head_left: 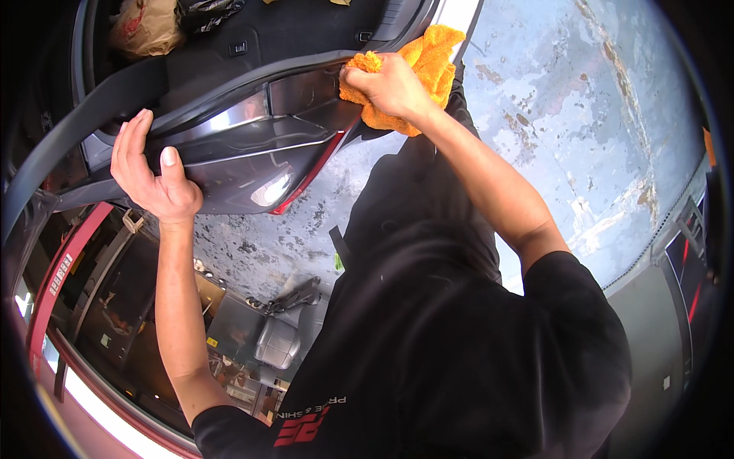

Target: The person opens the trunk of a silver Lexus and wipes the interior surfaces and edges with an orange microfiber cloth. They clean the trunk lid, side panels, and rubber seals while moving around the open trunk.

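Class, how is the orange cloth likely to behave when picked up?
The orange cloth is probably floppy, since it bunches and creases in the right hand. Its fuzzy surface suggests it would not slip easily from the fingers.

A crumpled brown paper bag (pixel 145 29) sits beside a glossy black plastic bag (pixel 208 11), upper left. A pale blue painted floor (pixel 566 92), flaking in patches, fills the upper right. At lower left, a rounded grey plastic container (pixel 277 343) stands well apart from a long red beam (pixel 63 279) bearing pale lettering.
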`<state>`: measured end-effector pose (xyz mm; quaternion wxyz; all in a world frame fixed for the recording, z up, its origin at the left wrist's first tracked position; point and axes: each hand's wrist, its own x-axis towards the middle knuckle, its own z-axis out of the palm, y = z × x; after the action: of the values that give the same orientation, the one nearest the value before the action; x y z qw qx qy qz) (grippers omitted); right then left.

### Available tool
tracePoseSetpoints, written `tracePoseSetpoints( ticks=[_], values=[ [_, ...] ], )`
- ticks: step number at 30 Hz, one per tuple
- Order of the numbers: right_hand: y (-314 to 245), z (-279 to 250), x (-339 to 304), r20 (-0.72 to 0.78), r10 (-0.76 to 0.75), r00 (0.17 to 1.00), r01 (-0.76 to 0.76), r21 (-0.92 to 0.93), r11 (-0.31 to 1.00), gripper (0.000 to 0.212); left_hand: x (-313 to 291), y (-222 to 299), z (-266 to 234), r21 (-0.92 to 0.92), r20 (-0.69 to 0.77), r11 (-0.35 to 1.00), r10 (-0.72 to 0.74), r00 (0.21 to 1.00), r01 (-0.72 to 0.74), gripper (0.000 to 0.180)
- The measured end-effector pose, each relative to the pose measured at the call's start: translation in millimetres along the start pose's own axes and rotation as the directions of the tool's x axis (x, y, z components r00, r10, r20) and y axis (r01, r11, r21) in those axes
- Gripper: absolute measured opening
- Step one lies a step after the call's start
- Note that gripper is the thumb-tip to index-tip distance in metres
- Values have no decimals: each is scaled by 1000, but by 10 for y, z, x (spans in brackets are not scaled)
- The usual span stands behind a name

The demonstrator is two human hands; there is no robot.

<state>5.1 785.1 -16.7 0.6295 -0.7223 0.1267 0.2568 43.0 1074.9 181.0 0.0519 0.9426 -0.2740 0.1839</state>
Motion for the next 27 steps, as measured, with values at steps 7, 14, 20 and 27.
tracePoseSetpoints(
  ticks=[7,14,20,27],
  values=[
    [-77,-63,-83,-67,-88,994,88,3,996,38,-7,-4,-5,6,-4,1000,-4,1000,4,49],
    [-158,-1,-48,-91,12,996,-8,41,999,36,-9,-1,-5,-31,3,998,-45,999,45,52],
    [-288,-126,-15,74,47,996,-35,-152,988,38,22,33,-16,-21,-7,999,-33,999,32,53],
    [-198,43,-95,-213,-51,976,29,-107,994,34,6,25,-10,-16,2,999,-35,999,35,53]
  ],
)
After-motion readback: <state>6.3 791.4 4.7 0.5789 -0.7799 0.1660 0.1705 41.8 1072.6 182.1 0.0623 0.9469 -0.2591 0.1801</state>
